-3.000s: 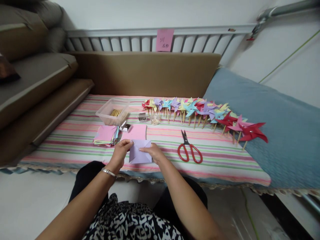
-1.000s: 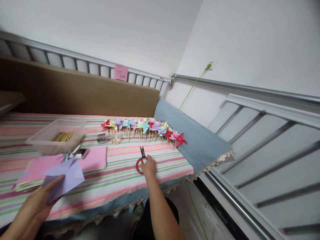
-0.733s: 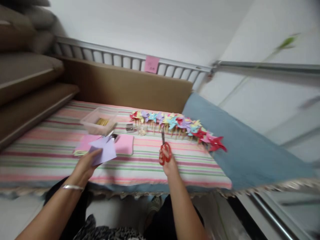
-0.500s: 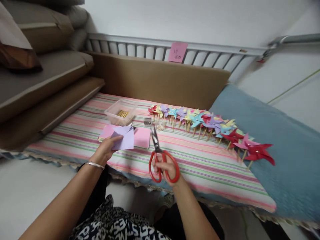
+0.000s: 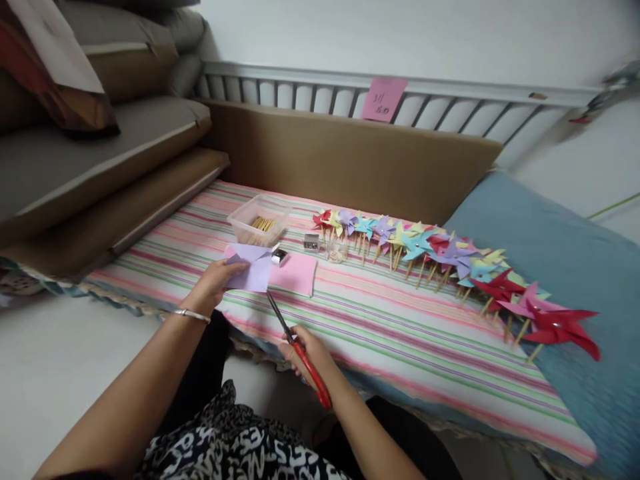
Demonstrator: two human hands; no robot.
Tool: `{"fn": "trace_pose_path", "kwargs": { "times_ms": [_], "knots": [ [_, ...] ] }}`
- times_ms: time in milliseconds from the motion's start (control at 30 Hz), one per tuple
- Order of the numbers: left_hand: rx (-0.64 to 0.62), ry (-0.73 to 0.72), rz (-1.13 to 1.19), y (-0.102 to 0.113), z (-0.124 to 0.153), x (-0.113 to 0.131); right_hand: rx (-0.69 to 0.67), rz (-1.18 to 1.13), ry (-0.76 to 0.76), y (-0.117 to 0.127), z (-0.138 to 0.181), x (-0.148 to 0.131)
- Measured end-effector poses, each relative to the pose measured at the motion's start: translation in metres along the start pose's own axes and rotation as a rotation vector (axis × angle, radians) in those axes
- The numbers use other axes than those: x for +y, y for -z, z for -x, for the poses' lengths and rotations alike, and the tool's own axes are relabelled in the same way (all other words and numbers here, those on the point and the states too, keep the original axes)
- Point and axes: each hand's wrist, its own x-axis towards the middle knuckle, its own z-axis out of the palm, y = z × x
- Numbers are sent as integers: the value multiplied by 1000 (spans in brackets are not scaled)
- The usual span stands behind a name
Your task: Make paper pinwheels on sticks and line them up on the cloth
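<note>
Pinwheels (image 5: 456, 259) rowed center-right, I'd guess parked clear. Right hand (image 5: 314, 347), lower center, grips scissors (image 5: 309, 367), tips near purple paper (image 5: 256, 268), contact unclear. Left hand (image 5: 215, 283) pinches that paper's left side, center-left, presumably leaving the blade-side corner free.

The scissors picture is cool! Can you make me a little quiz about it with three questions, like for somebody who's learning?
1. True or false: the left hand holds purple paper.
2. The right hand holds scissors. What colour are the handles?
a) green
b) red
c) white
3. Fill in: the clear plastic box has thin tan ____ inside.

Key: 1. True. 2. b. 3. sticks.
</note>
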Motion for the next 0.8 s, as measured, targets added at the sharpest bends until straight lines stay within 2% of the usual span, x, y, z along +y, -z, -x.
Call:
{"fn": "trace_pose_path", "kwargs": {
  "times_ms": [267, 800],
  "knots": [
    [-20, -8, -50, -6, 12, 4, -19, -92, -104, -7, 2, -7],
    [-38, -3, -93, -14, 13, -1, 5, -137, -101, -3, 6, -6]
  ]
}}
